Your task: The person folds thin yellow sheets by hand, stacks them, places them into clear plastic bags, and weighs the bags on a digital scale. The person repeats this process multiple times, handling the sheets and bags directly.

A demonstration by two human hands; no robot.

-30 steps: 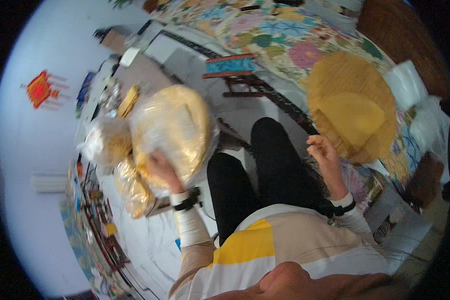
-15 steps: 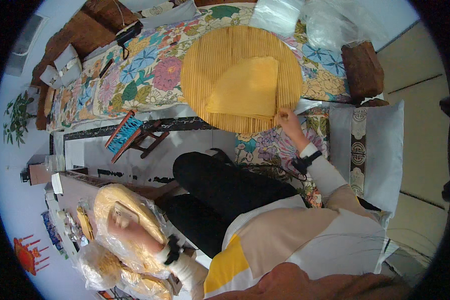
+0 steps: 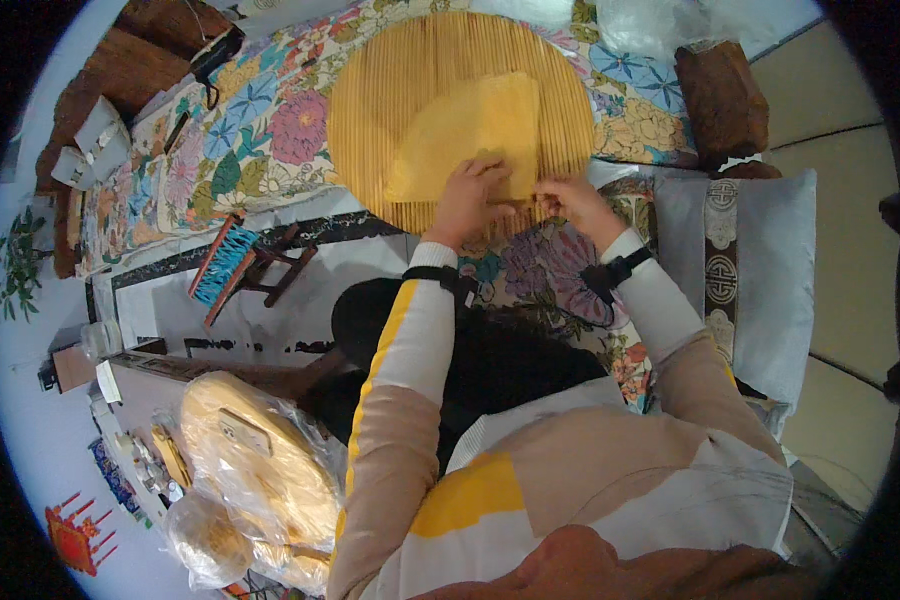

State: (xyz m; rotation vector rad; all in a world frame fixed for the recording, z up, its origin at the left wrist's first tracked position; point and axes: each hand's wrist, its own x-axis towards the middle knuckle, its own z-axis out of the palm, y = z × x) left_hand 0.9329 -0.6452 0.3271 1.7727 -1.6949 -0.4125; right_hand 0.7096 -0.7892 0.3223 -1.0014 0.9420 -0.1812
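A thin yellow sheet, folded into a fan-shaped wedge [image 3: 460,135], lies on a round ribbed mat of yellow sticks [image 3: 390,85]. It looks like a thin pancake. My left hand [image 3: 467,200] reaches over its near edge, fingers apart and resting on or just above it. At the near right corner of the wedge is my right hand [image 3: 575,205], thumb and fingertips closed together in a pinch. The corner seems to sit between those fingertips, though the contact is small to see.
The mat rests on a bench with a floral cover [image 3: 300,130]. At lower left, plastic-wrapped yellow rounds [image 3: 260,480] carry a phone [image 3: 243,432]. A small folding stool [image 3: 235,265] stands on the floor. Clear plastic bags [image 3: 650,35] lie behind; a grey cushion [image 3: 770,280] leans at right.
My left hand has left the phone on the wrapped rounds and come up to the folded sheet. My right hand stays by the corner. The whole view has shifted slightly.
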